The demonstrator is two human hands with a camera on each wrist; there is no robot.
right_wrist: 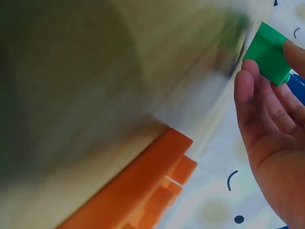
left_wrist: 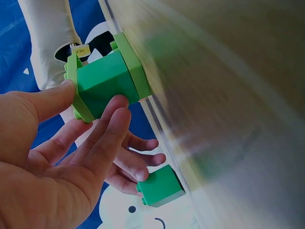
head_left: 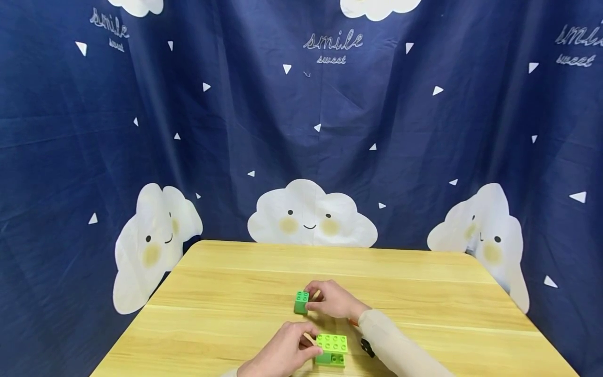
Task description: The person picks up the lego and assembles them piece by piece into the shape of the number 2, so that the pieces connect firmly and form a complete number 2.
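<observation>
- navy fabric hangs as a backdrop on the far side and both flanks, printed with small white triangles, "smile sweet" lettering and smiling white clouds.
- pale wood-grain table stands in front of it and carries the bricks.
- cream sleeve covers the right forearm, which reaches in over the table.
- left hand comes in from the near edge; its fingers grip a lime and green stack, thumb on one side and fingertips on the other.
- right hand is farther out; its fingers pinch a single green brick from its right side.
- lime and green stack is near the table's near edge: a lime plate with eight studs on top, a green block under its left part, another lime plate at the bottom with studs showing on the right.
- orange piece lies on the table by the right wrist, partly cut off in the right wrist view.
- green brick is upright beyond the stack, four studs up.
</observation>
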